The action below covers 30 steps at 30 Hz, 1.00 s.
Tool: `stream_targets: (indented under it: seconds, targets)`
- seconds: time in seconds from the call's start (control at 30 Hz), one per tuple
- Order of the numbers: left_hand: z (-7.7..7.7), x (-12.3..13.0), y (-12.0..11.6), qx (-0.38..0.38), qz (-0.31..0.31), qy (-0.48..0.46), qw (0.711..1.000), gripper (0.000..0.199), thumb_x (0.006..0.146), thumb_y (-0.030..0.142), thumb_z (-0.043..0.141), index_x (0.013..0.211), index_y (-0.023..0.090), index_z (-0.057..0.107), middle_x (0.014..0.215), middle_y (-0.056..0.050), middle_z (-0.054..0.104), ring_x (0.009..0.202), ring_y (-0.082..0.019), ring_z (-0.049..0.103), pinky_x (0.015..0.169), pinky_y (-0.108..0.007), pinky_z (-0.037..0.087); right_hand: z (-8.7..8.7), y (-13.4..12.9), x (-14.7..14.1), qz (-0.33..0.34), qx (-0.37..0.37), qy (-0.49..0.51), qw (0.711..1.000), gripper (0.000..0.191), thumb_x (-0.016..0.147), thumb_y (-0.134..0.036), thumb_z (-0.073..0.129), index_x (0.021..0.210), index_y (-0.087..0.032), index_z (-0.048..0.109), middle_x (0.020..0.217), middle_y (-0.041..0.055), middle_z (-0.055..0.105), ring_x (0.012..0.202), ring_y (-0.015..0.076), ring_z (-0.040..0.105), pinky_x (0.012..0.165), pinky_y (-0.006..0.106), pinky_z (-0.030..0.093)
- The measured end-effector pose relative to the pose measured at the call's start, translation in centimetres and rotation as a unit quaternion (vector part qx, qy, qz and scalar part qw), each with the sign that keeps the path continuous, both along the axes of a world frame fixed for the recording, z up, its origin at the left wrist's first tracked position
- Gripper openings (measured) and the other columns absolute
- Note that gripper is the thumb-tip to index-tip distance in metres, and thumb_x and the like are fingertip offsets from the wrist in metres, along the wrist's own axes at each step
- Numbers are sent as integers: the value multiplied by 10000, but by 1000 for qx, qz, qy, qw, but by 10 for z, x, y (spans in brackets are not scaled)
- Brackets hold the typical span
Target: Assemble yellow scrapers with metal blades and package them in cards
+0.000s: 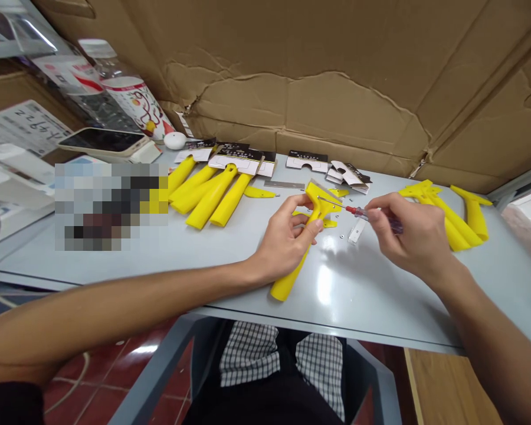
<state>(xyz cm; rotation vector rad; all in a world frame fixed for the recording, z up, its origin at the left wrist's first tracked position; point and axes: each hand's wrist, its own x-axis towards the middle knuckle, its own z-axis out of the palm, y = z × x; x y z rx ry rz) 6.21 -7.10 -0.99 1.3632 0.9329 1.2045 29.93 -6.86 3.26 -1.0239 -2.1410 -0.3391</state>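
Note:
My left hand (287, 236) is wrapped round the neck of a yellow scraper (287, 283), its handle slanting down toward the table's front edge. In my right hand (413, 233) is a screwdriver (357, 211) with a clear reddish handle. Its thin shaft points left, and the tip meets the scraper's head near a screw. Under and behind the head lie loose yellow head plates (340, 193), partly hidden by the scraper and my fingers. A small clear case (356, 231) and several small nuts or screws (341, 236) rest on the table between my hands.
Several packaged yellow scrapers (223, 198) lie left of centre. A metal blade (284, 185) and card headers (307, 160) are behind. More yellow handles (455, 221) lie at right. Bottles (135, 97), a phone (104, 141) and boxes crowd the left. Cardboard (314, 71) walls the back.

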Motion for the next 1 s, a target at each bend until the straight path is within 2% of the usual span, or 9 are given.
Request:
stream_targets:
  seconds: [0.13, 0.3, 0.37, 0.57, 0.67, 0.77, 0.9, 1.0]
  targets:
    - [0, -1, 0, -9, 12, -5, 1000, 289, 935, 252, 746, 1156, 210, 564, 1361, -119, 645, 896, -157, 744, 687, -270, 657, 3, -3, -3, 16, -26, -3, 1000, 135, 929, -288, 692, 1042, -216, 677, 654, -40, 654, 508, 144, 581, 517, 288, 441]
    - [1, -2, 3, -15, 22, -3, 1000, 293, 927, 247, 760, 1161, 209, 588, 1359, -116, 658, 873, -156, 751, 696, -281, 671, 1, -2, -2, 28, -24, -2, 999, 51, 977, -227, 691, 1028, -230, 695, 704, -16, 740, 527, 146, 649, 522, 282, 468]
    - [1, -2, 3, -17, 23, -3, 1000, 286, 927, 243, 762, 1161, 202, 603, 1358, -124, 664, 866, -156, 754, 698, -287, 675, 0, 0, -1, 25, -17, -10, 1000, 28, 1002, -235, 686, 1015, -225, 708, 654, -28, 710, 491, 136, 616, 505, 278, 439]
    - [-1, -2, 3, -12, 19, -5, 1000, 303, 932, 266, 773, 1195, 185, 646, 1333, -138, 669, 913, -183, 759, 675, -276, 670, -1, 1, 0, 5, -9, -21, 1000, 151, 1059, -258, 612, 975, -216, 730, 537, -57, 579, 433, 123, 515, 483, 281, 375]
    - [-1, -1, 3, -5, 18, -11, 1000, 309, 934, 255, 764, 1213, 176, 657, 1341, -132, 639, 910, -174, 758, 684, -269, 670, 1, -1, -2, 6, -18, -18, 1000, 106, 1017, -297, 651, 1034, -206, 702, 592, -54, 590, 463, 129, 528, 497, 286, 395]
    - [0, -1, 3, -1, 19, -10, 1000, 302, 940, 247, 755, 1218, 175, 660, 1348, -127, 621, 908, -168, 755, 702, -272, 675, 3, -2, -2, 12, -30, -8, 999, 155, 947, -309, 705, 1063, -217, 660, 652, -48, 619, 503, 144, 556, 513, 295, 428]
    - [-1, -2, 5, 9, 30, 0, 1000, 282, 941, 247, 755, 1202, 186, 665, 1333, -118, 620, 884, -159, 741, 723, -290, 689, 4, -2, -2, 23, -26, -14, 999, 24, 1012, -269, 674, 1001, -247, 674, 735, -8, 712, 556, 156, 607, 554, 308, 459]
    - [-2, -2, 5, 21, 31, -4, 999, 274, 940, 237, 754, 1199, 192, 677, 1360, -117, 607, 881, -155, 736, 718, -291, 692, 5, -1, -2, 30, -15, -18, 999, 94, 1067, -265, 624, 1045, -245, 712, 803, 22, 764, 589, 165, 646, 576, 317, 475]
